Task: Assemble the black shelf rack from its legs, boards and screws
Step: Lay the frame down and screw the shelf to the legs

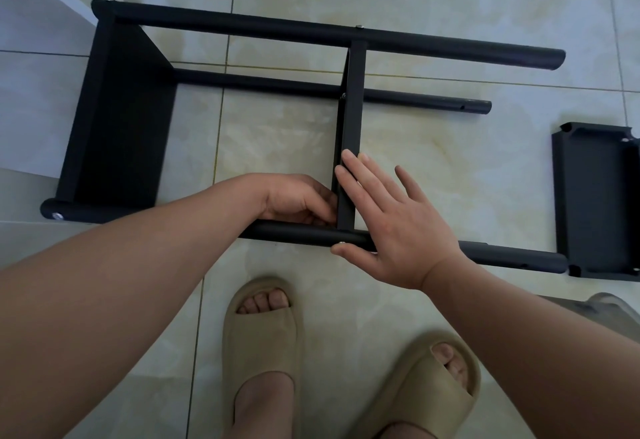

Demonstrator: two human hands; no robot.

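Lying sideways on pale tiled floor (433, 161): black metal shelf rack (114, 120). At its narrow middle board (353, 109) and near tubular leg (294, 230), left hand (298, 201) curled, grip hidden. Right hand (391, 230) flat against that board, thumb on leg. Far right, loose black board (588, 203).

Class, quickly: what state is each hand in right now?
Left hand: fingers curled at the middle board; grip cannot be told.
Right hand: open, flat against the middle board.

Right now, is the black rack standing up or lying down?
Lying down. Its legs run sideways, level with the tiled floor, and the middle board stands on edge between them.
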